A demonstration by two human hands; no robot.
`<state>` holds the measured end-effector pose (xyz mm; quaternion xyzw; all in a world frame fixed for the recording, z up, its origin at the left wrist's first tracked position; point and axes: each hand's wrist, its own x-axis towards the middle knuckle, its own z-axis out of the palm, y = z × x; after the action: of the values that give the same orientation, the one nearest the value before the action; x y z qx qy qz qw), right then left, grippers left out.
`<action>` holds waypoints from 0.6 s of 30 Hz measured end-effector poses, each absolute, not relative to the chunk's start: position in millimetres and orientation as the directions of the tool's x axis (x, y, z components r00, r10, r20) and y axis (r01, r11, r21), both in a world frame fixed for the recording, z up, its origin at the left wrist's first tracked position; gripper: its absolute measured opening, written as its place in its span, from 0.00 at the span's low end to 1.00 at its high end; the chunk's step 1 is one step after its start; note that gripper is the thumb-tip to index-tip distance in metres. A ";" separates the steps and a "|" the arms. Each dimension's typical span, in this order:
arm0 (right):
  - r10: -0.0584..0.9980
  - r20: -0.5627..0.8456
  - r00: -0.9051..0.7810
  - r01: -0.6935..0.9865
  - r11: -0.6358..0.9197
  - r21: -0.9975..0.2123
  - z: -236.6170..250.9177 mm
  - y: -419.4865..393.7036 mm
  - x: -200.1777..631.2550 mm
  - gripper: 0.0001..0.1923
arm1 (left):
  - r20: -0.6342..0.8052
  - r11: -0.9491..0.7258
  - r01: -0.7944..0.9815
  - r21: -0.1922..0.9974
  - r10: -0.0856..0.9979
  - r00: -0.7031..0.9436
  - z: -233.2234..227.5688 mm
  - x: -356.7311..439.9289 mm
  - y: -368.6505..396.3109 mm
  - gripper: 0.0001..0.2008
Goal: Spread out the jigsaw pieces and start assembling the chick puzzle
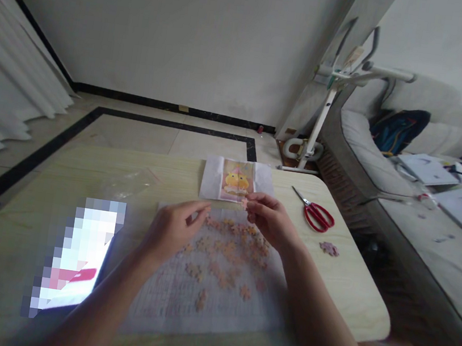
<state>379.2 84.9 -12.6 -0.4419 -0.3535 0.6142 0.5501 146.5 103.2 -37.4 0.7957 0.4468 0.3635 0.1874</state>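
Pinching 1 puzzle piece (244, 203) near a printed picture (237, 179)

At the centre of the frame, the right hand (268, 217) has that piece between thumb and fingertips. The left hand (176, 225), left of centre, is partly curled with thumb and index finger close together; whether it holds anything, I cannot tell. Below both lie scattered pieces (226, 250), many touching, on a pale sheet (173, 308) with faint, unreadable markings.

A clear plastic bag (129, 183) lies flat at centre left; glare hides any contents. The lit screen (79, 255) at lower left is mostly pixelated. Both forearms run off the bottom edge.

Everything rests on a wood-grain table (351, 296), with red-handled scissors (317, 215) at centre right and a small purple cluster (328, 248) below them. Beyond stand a grey sofa (431, 247) at right, a white curtain (10, 62) at upper left and a plain wall (191, 30).
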 end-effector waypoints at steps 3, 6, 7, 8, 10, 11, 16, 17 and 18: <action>0.989 -0.139 0.056 -0.330 -0.113 -0.937 -0.6 85.6 384.7 0.07 | 0.419 -0.529 0.574 0.625 0.848 0.325 -37.3 146.6 103.7 0.11; 0.990 -0.074 0.123 -0.242 -0.042 -0.969 19.0 76.4 394.1 0.07 | 0.409 -0.525 0.565 0.636 0.851 0.331 -35.4 146.4 103.8 0.11; 0.987 -0.052 0.153 -0.200 -0.021 -0.980 25.0 70.2 399.2 0.07 | 0.406 -0.525 0.564 0.638 0.851 0.333 -34.6 146.2 103.8 0.11; 0.982 -0.032 0.187 -0.154 -0.003 -0.988 29.7 62.3 405.6 0.07 | 0.408 -0.526 0.564 0.637 0.851 0.332 -33.8 146.0 103.7 0.12; 0.966 0.007 0.259 -0.037 0.018 -0.999 34.2 42.1 423.1 0.07 | 0.416 -0.529 0.567 0.631 0.848 0.328 -32.8 145.6 103.5 0.11; 0.954 0.031 0.297 0.033 0.022 -0.999 33.8 30.2 433.9 0.07 | 0.421 -0.532 0.568 0.628 0.846 0.327 -32.6 145.5 103.4 0.11; 0.871 0.006 0.492 0.364 -0.199 -0.910 20.7 -31.3 491.6 0.13 | 0.431 -0.539 0.568 0.622 0.841 0.326 -33.4 146.5 102.9 0.11; 0.848 -0.006 0.529 0.403 -0.257 -0.878 18.3 -41.3 500.4 0.14 | 0.431 -0.538 0.568 0.623 0.842 0.325 -33.5 146.8 102.8 0.11; 0.832 -0.013 0.555 0.435 -0.304 -0.847 16.1 -50.0 507.8 0.16 | 0.428 -0.536 0.568 0.625 0.843 0.325 -33.6 147.0 102.7 0.11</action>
<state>507.8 -50.0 16.1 -0.7729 -0.4098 0.2333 0.4245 147.0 102.7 -33.6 0.7928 0.4449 0.3736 0.1845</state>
